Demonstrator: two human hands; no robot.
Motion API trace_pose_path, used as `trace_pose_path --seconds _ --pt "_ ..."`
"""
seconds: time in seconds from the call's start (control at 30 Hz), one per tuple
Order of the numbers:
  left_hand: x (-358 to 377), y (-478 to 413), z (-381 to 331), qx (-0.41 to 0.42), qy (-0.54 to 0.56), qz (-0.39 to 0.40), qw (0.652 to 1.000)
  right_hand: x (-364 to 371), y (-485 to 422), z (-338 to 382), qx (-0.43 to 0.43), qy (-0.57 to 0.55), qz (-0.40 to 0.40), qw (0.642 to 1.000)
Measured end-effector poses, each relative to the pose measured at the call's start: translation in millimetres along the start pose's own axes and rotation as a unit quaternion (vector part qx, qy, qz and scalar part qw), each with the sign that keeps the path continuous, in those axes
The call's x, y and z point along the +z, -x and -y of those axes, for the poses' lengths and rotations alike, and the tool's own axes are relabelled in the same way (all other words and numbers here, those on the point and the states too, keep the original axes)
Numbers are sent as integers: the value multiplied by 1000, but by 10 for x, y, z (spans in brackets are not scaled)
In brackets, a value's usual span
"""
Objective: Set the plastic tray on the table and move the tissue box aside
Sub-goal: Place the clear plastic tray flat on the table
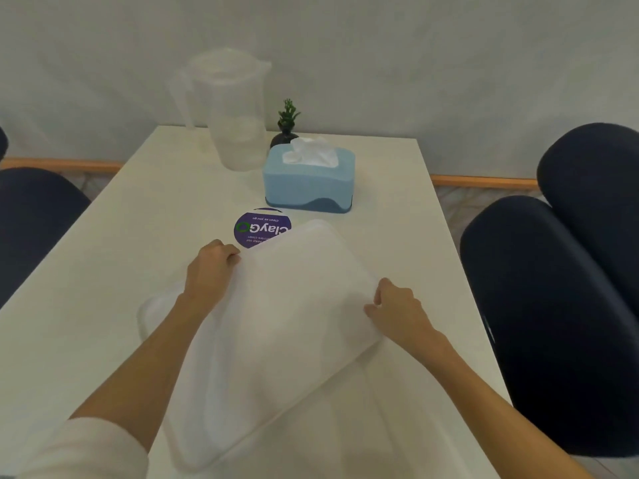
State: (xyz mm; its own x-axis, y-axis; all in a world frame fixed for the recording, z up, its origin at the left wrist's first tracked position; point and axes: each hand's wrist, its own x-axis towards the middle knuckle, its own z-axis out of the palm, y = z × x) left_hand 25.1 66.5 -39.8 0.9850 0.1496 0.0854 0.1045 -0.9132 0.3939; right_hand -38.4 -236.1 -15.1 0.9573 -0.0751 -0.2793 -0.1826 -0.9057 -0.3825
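A translucent white plastic tray (283, 326) is in front of me over the white table (103, 271), turned diagonally; its right edge looks raised. My left hand (211, 271) grips its far left edge. My right hand (397, 307) pinches its right edge. Beyond the tray stands a light blue tissue box (309, 183) with a darker blue base and white tissue poking out of the top. Neither hand touches the box.
A clear plastic pitcher (230, 112) and a small potted plant (287, 124) stand at the table's far end. A round purple sticker (261, 227) lies between tray and box. Dark blue chairs (560, 305) flank the table; a grey wall is behind.
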Motion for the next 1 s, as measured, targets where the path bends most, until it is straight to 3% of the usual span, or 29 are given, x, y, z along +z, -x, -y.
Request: trace_pose_path --seconds 0.1,0.27,0.5,0.63,0.73,1.0 --pt "-10 -17 -22 -3 -18 1 1000 41 79 30 17 -9 34 999" --pt "-41 -31 -90 -9 -52 10 999 47 118 13 15 -19 20 1000" --pt "-5 71 -221 -6 -68 16 998 4 188 -225 21 -84 -90 992" --pt "104 225 -386 -4 -52 23 998 26 326 -363 92 -171 -123 973" --pt "190 361 -535 -8 -38 31 999 46 375 -546 139 -220 -92 961" --pt "325 568 -894 -7 30 81 996 -262 73 -925 130 -111 -135 976"
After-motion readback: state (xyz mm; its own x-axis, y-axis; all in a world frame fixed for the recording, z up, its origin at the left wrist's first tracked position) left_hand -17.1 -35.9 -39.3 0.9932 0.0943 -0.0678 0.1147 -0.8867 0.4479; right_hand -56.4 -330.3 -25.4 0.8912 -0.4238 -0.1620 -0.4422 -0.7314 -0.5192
